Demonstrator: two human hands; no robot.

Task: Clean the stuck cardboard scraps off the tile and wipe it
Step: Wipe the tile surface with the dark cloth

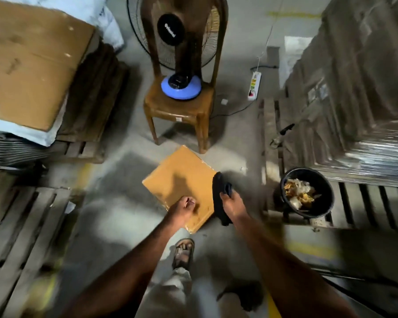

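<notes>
The tile (184, 180) lies on the floor (115, 214), right in front of the chair (177, 106). A fan (175, 42) stands on the chair seat. The left hand (183, 206) is over the near part of the tile. The right hand (230, 203) holds a cloth (218, 187) at the tile's right edge. A bucket (308, 193) sits to the right, on a pallet (365, 203). A power strip (255, 86) lies on the floor right of the chair. A foot (183, 252) stands on the floor, nearer than the tile. More pallets (21, 237) lie on the left.
</notes>
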